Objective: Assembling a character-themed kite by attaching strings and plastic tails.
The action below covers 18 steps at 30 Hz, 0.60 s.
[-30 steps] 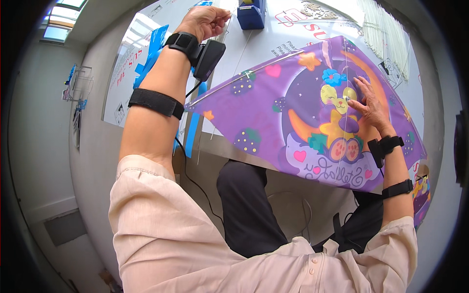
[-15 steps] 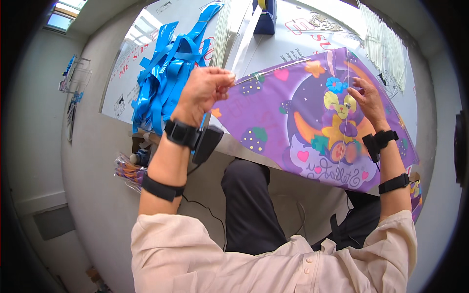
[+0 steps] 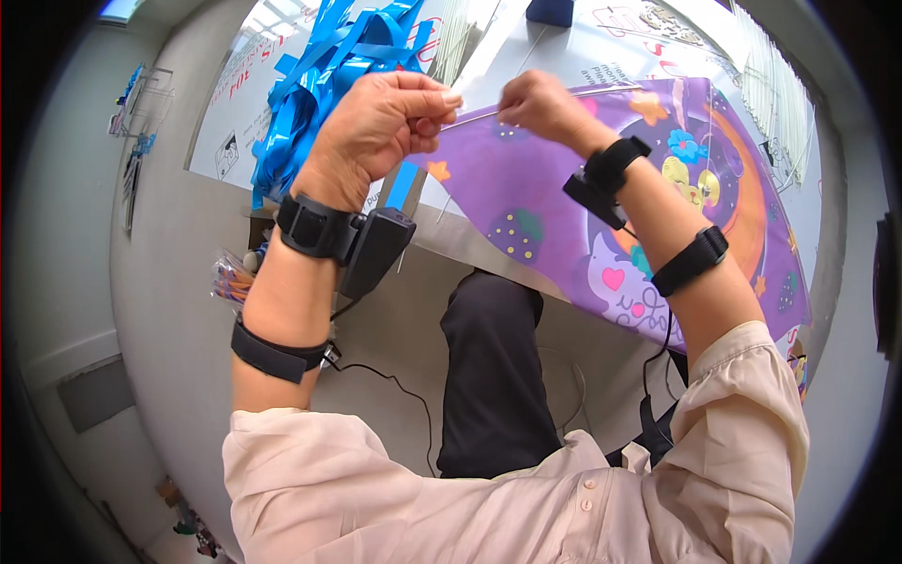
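Observation:
A purple kite (image 3: 554, 216) printed with a cartoon bear, a moon, stars and strawberries lies across the table and overhangs its near edge. Along its upper edge runs a thin pale rod (image 3: 601, 91). At the kite's left corner my left hand (image 3: 371, 132) is closed in a pinch, with the rod's end at its fingertips. My right hand (image 3: 545, 108) is closed over the upper edge, a short way right of the left hand. What its fingers hold is too small to make out. Both wrists wear black straps with small devices.
A heap of shiny blue ribbons (image 3: 310, 113) lies at the back left. Bundles of thin white rods (image 3: 780, 103) rest at the far right and top middle. A dark blue block (image 3: 550, 11) stands at the back, near small beige pieces (image 3: 672, 23). A plastic bag (image 3: 232, 279) sits at the left.
My right hand has moved left from above the bear print to the upper edge near my left hand, its fingers closing. The kite appears shifted slightly right in the view.

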Each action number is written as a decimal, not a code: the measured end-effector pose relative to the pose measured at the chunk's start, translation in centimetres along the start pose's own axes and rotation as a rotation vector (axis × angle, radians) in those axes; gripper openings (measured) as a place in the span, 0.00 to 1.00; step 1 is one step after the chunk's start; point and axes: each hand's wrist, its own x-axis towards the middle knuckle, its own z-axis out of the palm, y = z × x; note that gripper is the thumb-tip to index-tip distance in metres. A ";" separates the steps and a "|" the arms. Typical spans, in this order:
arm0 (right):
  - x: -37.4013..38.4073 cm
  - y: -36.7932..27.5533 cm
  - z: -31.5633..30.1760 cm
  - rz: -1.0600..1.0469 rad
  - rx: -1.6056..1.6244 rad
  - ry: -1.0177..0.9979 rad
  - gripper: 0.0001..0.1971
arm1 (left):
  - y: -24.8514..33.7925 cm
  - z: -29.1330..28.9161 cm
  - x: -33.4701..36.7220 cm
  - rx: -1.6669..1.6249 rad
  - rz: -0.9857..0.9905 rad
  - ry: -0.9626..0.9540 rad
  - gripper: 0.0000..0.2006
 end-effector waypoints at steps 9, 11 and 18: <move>-6.5 -7.3 9.9 -0.464 -0.463 -0.114 0.04 | 0.6 -0.9 0.0 0.060 0.016 0.009 0.04; -6.7 -8.2 9.8 -0.517 -0.552 -0.157 0.04 | 0.9 -1.1 -0.2 0.084 0.024 0.034 0.04; -6.1 -9.7 9.8 -0.717 -0.836 -0.255 0.05 | 2.4 -1.5 0.1 0.083 0.067 0.009 0.04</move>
